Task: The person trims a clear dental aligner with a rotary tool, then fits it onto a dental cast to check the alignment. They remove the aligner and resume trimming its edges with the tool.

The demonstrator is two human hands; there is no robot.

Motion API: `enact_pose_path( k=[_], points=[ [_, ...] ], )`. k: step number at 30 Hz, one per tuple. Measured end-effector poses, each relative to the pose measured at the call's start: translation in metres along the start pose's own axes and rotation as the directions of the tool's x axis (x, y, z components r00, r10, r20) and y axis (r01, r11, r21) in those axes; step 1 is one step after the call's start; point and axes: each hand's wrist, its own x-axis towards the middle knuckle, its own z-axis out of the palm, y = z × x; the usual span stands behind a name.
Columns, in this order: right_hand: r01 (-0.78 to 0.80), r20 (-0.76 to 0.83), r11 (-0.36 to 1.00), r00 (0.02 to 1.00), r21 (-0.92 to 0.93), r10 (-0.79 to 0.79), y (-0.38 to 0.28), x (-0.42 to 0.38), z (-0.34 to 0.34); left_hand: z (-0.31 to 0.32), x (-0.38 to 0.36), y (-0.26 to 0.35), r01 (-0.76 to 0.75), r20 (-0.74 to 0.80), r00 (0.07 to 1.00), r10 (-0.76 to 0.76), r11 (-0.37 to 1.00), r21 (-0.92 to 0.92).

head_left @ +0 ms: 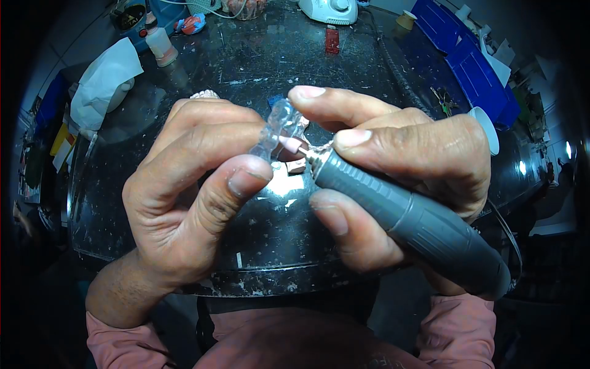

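My left hand (196, 178) pinches a clear dental aligner (282, 117) between thumb and fingers, above the dark table. In my right hand (405, 147) is a dark grey rotary handpiece (399, 212), its body slanting down to the right. A pinkish pointed grinding bit (290, 144) at its tip is right at the inner edge of the aligner. My right index fingertip lies beside the aligner's upper end. Partly hidden behind my hands are pale dental models (297, 166) on the table.
Farther back on the black table (246, 67) are a bottle (161, 46), a red block (332, 40) and a white machine with a knob (330, 11). A white cloth-like sheet (107, 83) is at left. Blue bins (473, 74) and a white cup (484, 129) are at right; the handpiece cable (516, 246) hangs there.
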Motion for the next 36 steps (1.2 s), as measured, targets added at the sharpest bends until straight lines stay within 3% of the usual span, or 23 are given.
enact_pose_path(
  k=[9,11,14,24,27,36],
  points=[
    [0.042,0.042,0.999,0.998,-0.017,-0.041,0.002,0.001,0.002,-0.001,-0.001,-0.002,0.005,0.013,1.000,-0.005,1.000,-0.006],
    [0.014,-0.224,0.992,0.975,0.127,0.015,0.000,0.000,0.016,-0.001,-0.001,-0.001,0.009,0.011,1.000,-0.009,1.000,-0.003],
    [0.093,-0.243,0.983,0.969,0.155,-0.054,0.006,0.001,0.017,-0.001,0.000,0.000,0.016,0.007,1.000,-0.016,1.000,-0.016],
    [0.062,-0.249,0.996,0.968,0.064,-0.045,0.002,0.002,0.019,0.003,-0.001,0.002,0.091,-0.002,0.996,-0.092,0.986,-0.138],
    [0.092,-0.293,0.995,0.953,0.034,-0.078,0.005,0.003,0.020,0.002,-0.001,0.002,0.085,0.005,0.996,-0.085,0.987,-0.136],
    [0.197,-0.219,0.980,0.958,0.024,-0.187,0.010,0.006,0.015,0.003,-0.001,0.002,0.085,0.019,0.996,-0.083,0.981,-0.175]
  ],
)
